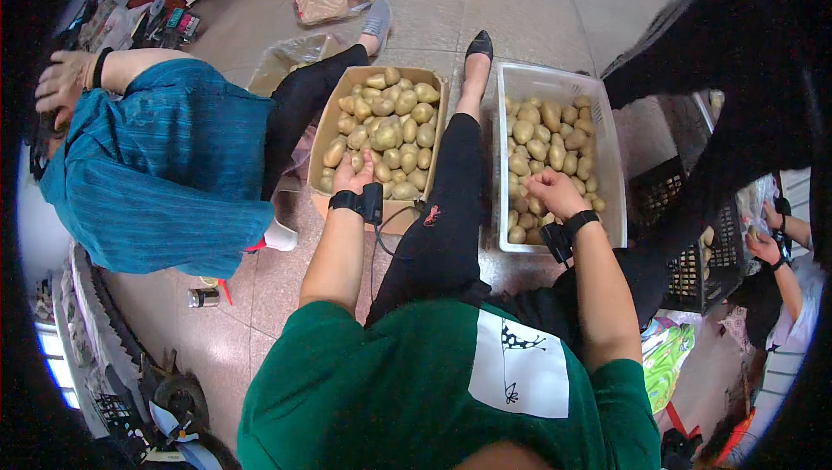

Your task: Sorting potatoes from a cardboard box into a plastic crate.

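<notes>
A cardboard box full of potatoes stands in front on the left. My left hand is palm up at its near left part, fingers around a potato. To the right stands a white plastic crate, also holding many potatoes. My right hand is over its near part, fingers bent and touching or just above the potatoes; whether it grips one is hidden. Both wrists carry black straps with small devices, and a cable runs from the left one.
My leg lies between box and crate. A person in a blue top is close on the left. Potatoes fill a plastic-lined box farther off. A black crate and another person's hands are at the right. A jar stands on the floor.
</notes>
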Action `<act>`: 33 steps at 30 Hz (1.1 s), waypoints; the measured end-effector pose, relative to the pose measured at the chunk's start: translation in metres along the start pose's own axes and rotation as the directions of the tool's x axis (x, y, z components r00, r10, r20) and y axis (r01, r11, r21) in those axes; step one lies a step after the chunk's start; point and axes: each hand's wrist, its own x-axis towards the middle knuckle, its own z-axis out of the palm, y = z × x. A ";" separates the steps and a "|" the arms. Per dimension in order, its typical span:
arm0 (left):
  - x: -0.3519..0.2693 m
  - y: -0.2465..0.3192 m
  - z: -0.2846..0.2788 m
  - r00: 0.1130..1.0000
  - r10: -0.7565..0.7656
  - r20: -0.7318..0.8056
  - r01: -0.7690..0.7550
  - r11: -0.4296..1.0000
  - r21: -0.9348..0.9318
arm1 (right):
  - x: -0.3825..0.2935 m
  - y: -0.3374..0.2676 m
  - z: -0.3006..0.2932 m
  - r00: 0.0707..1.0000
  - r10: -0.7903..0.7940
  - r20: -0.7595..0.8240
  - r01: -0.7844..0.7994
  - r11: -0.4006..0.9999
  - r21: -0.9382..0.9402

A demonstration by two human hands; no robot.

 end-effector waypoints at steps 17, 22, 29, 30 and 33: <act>-0.038 -0.095 0.009 0.867 -0.477 0.143 0.412 0.848 0.334 | -0.004 -0.006 0.004 0.997 0.077 0.010 -0.078 0.980 0.181; -0.069 -0.172 0.007 0.636 -0.766 0.096 0.613 0.577 0.540 | 0.004 0.006 0.004 0.987 -0.072 -0.144 0.085 0.993 0.084; -0.111 -0.211 0.015 0.596 -0.802 0.032 0.631 0.493 0.599 | -0.012 -0.024 0.009 0.990 -0.143 0.022 0.125 0.925 0.359; -0.113 -0.209 0.017 0.557 -0.827 0.071 0.654 0.490 0.576 | -0.014 -0.027 0.009 0.989 -0.148 0.029 0.130 0.930 0.344; -0.100 -0.207 0.015 0.598 -0.793 0.118 0.616 0.549 0.564 | -0.015 -0.032 0.006 0.987 -0.156 0.028 0.131 0.905 0.404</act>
